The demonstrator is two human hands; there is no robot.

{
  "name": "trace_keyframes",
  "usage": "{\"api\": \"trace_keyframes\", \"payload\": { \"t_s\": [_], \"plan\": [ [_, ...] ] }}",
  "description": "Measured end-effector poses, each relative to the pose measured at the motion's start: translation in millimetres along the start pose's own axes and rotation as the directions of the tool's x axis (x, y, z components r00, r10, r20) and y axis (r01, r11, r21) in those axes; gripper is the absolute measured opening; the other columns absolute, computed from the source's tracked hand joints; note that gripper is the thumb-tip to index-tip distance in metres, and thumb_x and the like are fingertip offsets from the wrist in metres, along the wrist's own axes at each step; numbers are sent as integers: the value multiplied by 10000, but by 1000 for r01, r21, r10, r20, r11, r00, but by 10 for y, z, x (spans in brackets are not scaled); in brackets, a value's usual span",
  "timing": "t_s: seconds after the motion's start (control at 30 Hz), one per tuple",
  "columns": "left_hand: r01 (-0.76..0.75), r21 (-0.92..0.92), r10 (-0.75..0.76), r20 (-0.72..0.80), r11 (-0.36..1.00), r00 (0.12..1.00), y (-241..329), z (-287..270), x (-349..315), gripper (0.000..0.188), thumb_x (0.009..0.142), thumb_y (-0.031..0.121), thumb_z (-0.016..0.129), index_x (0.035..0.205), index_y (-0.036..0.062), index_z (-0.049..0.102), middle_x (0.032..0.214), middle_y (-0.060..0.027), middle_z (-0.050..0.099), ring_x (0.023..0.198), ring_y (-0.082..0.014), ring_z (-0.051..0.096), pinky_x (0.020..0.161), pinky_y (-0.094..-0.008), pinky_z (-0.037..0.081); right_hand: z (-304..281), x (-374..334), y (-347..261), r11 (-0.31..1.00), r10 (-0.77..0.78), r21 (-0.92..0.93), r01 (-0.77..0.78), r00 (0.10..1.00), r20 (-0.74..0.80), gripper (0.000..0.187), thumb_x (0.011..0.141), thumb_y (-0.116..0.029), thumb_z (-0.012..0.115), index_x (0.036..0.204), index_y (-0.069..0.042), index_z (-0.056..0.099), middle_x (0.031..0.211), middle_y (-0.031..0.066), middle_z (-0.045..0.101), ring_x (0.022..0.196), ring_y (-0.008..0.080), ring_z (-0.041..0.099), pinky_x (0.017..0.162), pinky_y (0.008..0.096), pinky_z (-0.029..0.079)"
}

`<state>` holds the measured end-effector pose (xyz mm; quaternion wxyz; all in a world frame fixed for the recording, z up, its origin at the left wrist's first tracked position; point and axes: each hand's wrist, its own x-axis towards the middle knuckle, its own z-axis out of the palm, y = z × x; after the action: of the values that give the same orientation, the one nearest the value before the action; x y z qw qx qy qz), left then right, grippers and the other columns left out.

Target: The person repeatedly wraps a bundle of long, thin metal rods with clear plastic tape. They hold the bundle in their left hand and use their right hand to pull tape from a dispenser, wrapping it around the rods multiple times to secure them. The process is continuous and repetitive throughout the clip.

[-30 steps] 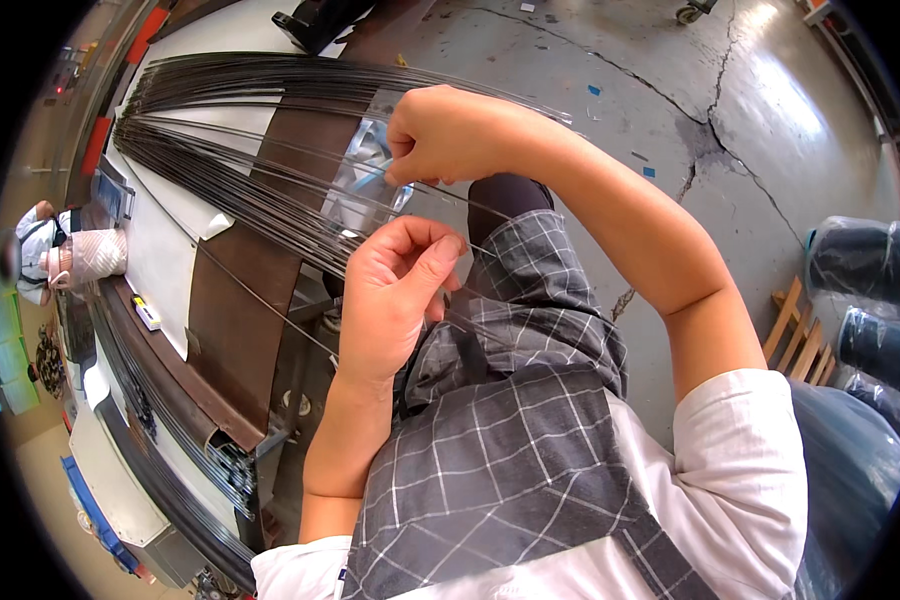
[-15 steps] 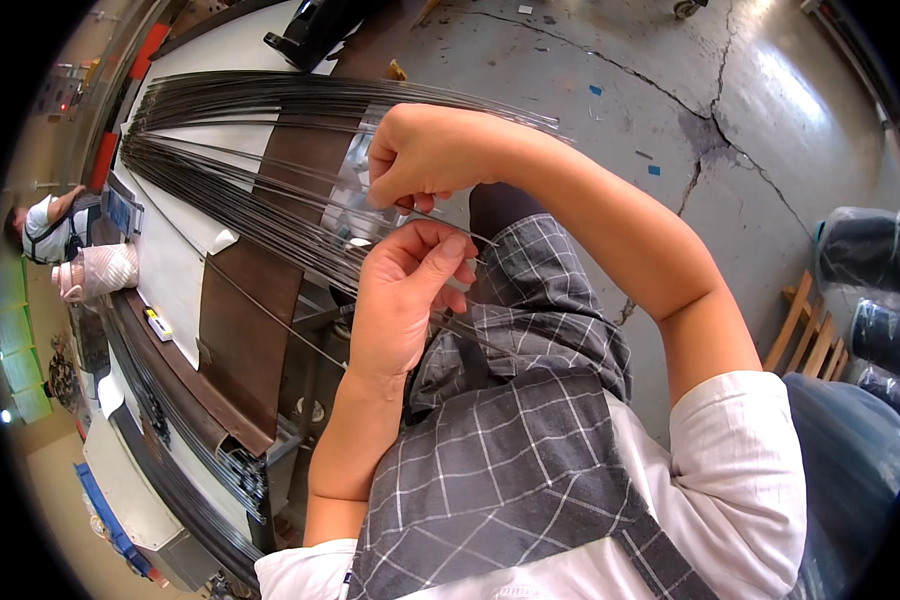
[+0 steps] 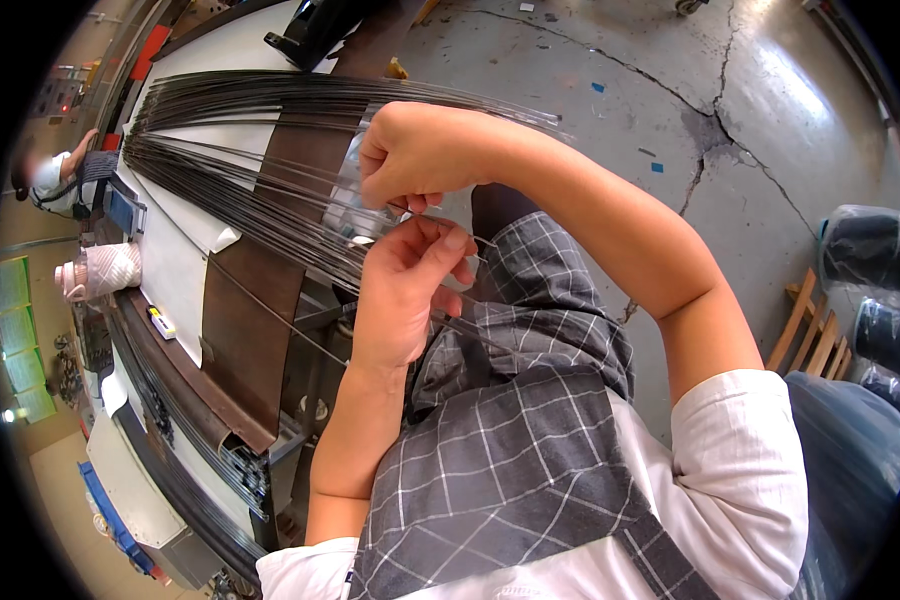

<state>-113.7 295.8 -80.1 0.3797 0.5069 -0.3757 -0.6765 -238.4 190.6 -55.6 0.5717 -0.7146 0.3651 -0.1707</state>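
Many thin dark metal rods fan out over the bench in two bundles. The upper bundle (image 3: 220,92) runs behind my right hand, its tips reaching past the bench edge. The lower bundle (image 3: 235,215) slopes down to my left hand (image 3: 405,285). My left hand is closed, thumb against fingertips, around rods near their ends. Just above it my bent right hand (image 3: 400,155) is closed, pinching a rod end with its fingertips turned down. Fingers partly hide the gripped ends. A lone rod (image 3: 255,300) lies apart, passing behind my left forearm.
The bench carries white sheeting (image 3: 175,300) and a brown board (image 3: 240,350). A pinkish wrapped roll (image 3: 110,272) and a yellow-and-white box (image 3: 160,323) sit on its left. Another person (image 3: 55,185) stands at the far left. Wooden slats (image 3: 810,330) and plastic-wrapped rolls (image 3: 860,250) stand at right.
Both hands have shifted very slightly, my right hand a little to the left. The rods stay in my fingers. The person at the far left has moved an arm.
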Motion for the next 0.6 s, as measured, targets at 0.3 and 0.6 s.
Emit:
{"api": "trace_keyframes", "payload": {
  "t_s": [0.3,0.6],
  "plan": [
    [-44,-90,47,32,995,998,48,3,-106,281,866,194,473,1043,-22,507,931,-115,590,622,-140,570,363,-198,406,50,34,-32,998,-26,-59,27,1000,4,191,680,-169,620,663,19,591,589,59,583,538,123,554,518,250,458],
    [62,-296,-34,97,953,995,0,-81,-144,201,889,203,514,865,5,544,758,-94,588,531,-126,538,356,-200,362,82,25,1,999,-23,-27,23,1000,-2,195,675,-185,641,657,5,601,589,47,585,539,117,556,504,239,448]
  ]
}}
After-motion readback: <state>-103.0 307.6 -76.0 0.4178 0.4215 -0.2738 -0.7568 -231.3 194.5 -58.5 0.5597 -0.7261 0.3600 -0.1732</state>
